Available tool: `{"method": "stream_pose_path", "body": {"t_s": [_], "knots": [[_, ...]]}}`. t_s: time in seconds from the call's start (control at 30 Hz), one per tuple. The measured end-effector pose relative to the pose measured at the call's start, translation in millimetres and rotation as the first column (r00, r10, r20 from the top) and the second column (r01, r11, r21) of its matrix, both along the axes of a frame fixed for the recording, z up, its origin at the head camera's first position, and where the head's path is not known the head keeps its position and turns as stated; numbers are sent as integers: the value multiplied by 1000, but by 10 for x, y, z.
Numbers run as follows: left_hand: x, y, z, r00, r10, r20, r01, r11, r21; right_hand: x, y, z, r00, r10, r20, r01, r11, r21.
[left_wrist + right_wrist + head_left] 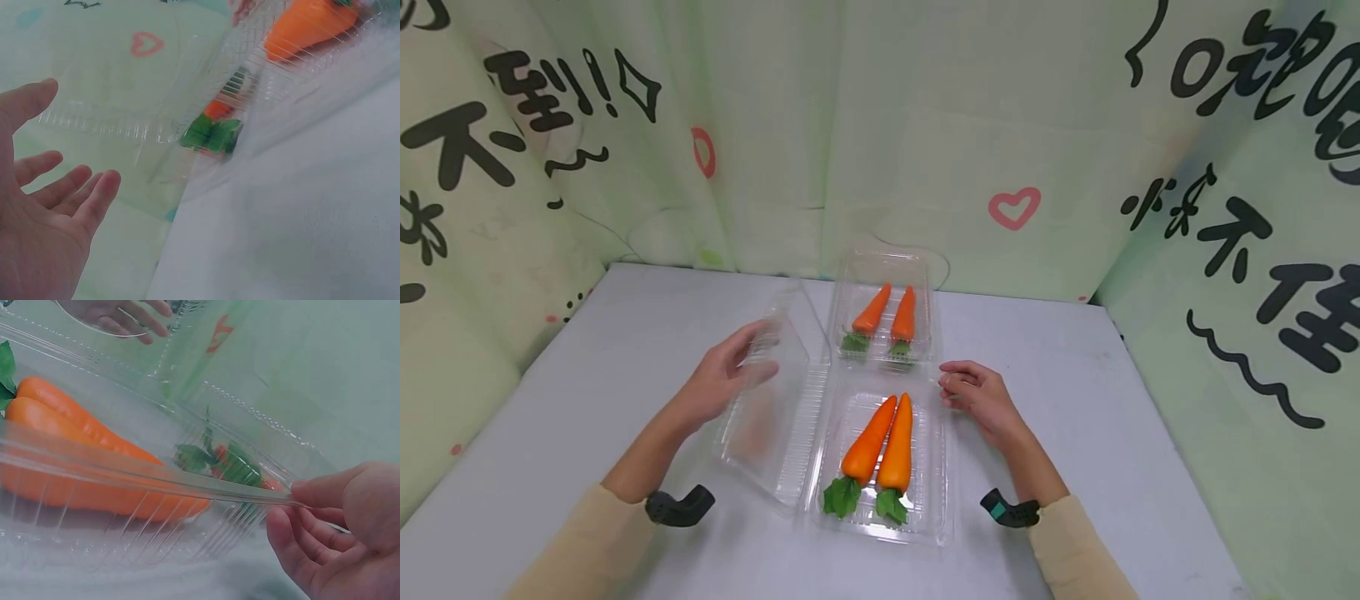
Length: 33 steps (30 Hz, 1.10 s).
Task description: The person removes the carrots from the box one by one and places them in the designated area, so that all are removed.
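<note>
Two toy-like orange carrots [895, 450] with green leaves lie side by side in the near clear plastic container [928, 525]. Its hinged clear lid [782, 417] is raised and tilted to the left. Behind the lid is my left hand [730, 375], seen partly through the plastic, with fingers spread and loosely bent. The left wrist view shows the left palm [44, 244] holding nothing. With thumb and fingers, my right hand [981, 400] pinches the container's rim at its far right corner; the right wrist view shows the pinched rim [250, 492] up close.
Just beyond stands a second clear container [842, 308] with two more carrots [904, 317] in it. Both rest on a white table [1037, 350]. A light green curtain [910, 125] with black lettering and red hearts surrounds the table's back and sides.
</note>
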<state>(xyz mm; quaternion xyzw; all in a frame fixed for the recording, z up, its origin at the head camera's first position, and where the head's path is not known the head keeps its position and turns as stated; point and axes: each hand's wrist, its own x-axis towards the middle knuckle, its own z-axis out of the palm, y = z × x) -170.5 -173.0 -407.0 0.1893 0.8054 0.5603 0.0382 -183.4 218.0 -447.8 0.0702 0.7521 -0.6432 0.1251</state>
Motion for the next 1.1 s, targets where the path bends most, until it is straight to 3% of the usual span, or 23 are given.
{"method": "stream_pose_path", "body": {"t_s": [0.47,0.8,1.1], "knots": [[61,-164,22,999,43,-16,-43,999,-20,-19,-20,-10,1000,9,-7,-8,1000,20],[67,-270,-29,995,95,-18,-96,994,-47,-29,-46,2,1000,9,2,-9,998,55],[96,-348,-25,996,83,-42,-84,996,-32,-40,-52,4,1000,17,-14,-17,998,55]]}}
